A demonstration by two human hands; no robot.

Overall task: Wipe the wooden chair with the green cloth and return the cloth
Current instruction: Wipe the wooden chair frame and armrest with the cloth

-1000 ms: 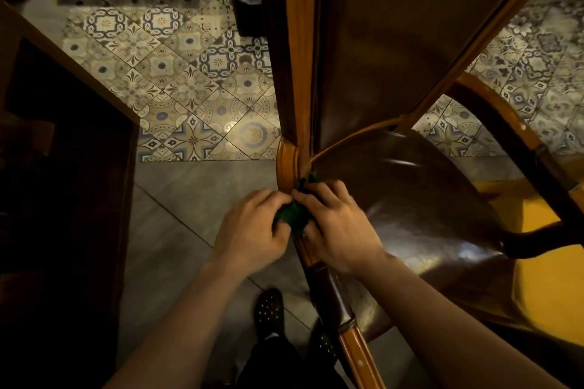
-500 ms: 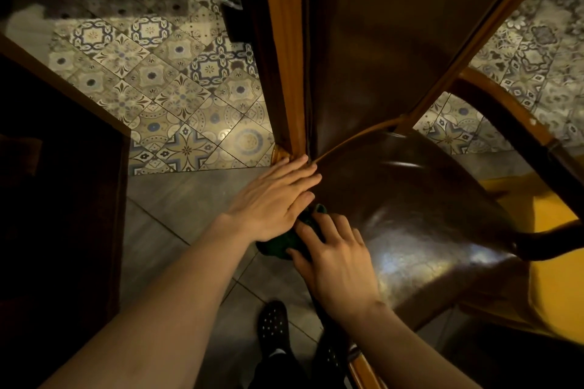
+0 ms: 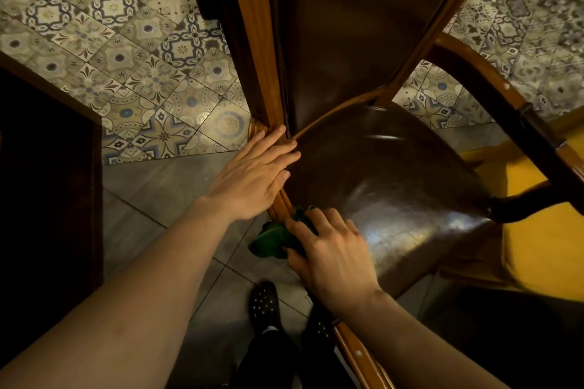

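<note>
Right hand clamps green cloth on chair rail; left hand flat, open.

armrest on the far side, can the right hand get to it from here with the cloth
Probably yes: the right hand holds the cloth at the seat's near edge, and nothing lies on the seat before the armrest.

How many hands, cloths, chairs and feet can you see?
Hands: 2, the left hand and the right hand
Green cloth: 1
Wooden chair: 1
Feet in dotted socks: 2
Total: 6
</note>
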